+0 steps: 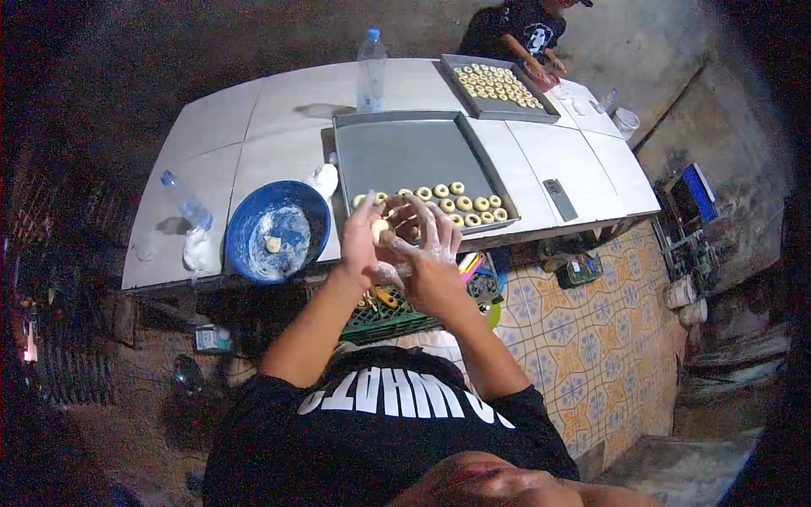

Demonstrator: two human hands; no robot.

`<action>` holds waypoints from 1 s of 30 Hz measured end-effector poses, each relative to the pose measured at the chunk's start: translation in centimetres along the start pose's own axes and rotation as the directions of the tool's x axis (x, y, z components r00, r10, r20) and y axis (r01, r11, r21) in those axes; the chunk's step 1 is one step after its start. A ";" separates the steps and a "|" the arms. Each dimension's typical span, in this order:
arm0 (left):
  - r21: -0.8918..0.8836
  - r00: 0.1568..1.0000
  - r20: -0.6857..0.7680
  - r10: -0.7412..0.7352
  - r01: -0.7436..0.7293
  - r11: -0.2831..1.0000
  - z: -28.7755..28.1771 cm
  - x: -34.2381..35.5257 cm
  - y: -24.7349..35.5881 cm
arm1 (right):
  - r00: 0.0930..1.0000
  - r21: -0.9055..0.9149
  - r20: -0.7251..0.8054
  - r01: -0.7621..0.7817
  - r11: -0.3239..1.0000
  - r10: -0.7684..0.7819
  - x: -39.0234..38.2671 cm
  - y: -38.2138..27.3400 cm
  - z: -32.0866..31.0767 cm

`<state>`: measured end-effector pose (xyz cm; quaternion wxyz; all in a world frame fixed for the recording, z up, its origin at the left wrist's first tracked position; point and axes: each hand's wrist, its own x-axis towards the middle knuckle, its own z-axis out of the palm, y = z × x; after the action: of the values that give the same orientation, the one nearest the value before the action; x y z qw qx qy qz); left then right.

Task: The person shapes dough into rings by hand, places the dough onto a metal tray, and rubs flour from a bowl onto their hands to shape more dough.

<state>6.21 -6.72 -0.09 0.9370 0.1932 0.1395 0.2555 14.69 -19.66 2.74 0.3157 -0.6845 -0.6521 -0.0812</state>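
Both hands are raised together over the near edge of a grey metal baking tray (405, 152), working on one small pale dough ball (380, 230). My left hand (360, 245) cradles the ball between palm and fingers. Dusted with flour, my right hand (429, 253) curves around its other side, the thumb pressed against it. Behind my fingers, several round dough pieces (464, 204) with dimpled middles sit in rows along the tray's near side; my hands cover some of them.
To the left stand a blue basin (279, 232) with flour and a dough lump, and water bottles (187, 201). A tall bottle (371, 72) is behind the tray. A phone (559, 200) lies at right. A co-worker (515, 38) is beside a filled tray (494, 89). Below is a green crate (393, 325).
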 end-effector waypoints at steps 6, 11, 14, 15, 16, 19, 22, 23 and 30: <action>-0.016 0.999 -0.029 -0.038 0.038 0.999 0.7 -0.3 0.1 | 0.999 -0.007 -0.042 -0.028 1.000 0.028 0.0 0.9 0.4; 0.109 1.000 0.018 -0.019 0.017 0.994 0.7 -0.7 0.6 | 0.999 0.073 0.031 -0.018 0.997 0.016 0.0 0.7 -0.1; 0.219 0.993 -0.037 0.109 -0.099 0.971 1.2 -1.0 0.3 | 1.000 0.007 0.020 -0.014 1.000 0.014 0.3 0.3 0.3; 0.196 0.991 -0.007 0.131 -0.127 0.972 1.3 -0.9 0.2 | 1.000 0.023 -0.001 0.020 1.000 -0.019 0.3 0.3 0.5; 0.093 0.997 0.059 0.043 -0.048 0.994 0.6 -0.5 0.6 | 0.999 0.079 0.015 0.028 0.996 -0.029 0.4 0.0 0.2; 0.310 0.992 0.102 0.074 -0.103 0.945 0.2 -0.5 1.7 | 0.999 0.156 0.028 0.019 0.988 -0.023 0.6 0.2 0.1; 0.251 0.994 0.075 0.084 -0.101 0.963 0.6 -0.9 1.7 | 0.999 0.087 0.013 -0.038 0.995 0.037 1.0 -0.1 0.0; 0.177 0.995 0.028 0.092 -0.095 0.980 0.5 -0.9 1.3 | 0.999 0.129 0.034 -0.006 0.992 0.002 0.8 -0.1 0.0; 0.141 0.995 -0.081 0.050 -0.038 0.989 1.0 -0.9 1.1 | 0.997 0.202 0.069 0.025 0.979 -0.040 0.7 0.1 0.0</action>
<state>5.34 -6.64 1.38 0.9086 0.2502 0.1922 0.2736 14.87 -19.05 3.07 0.3580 -0.6408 -0.6791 0.0050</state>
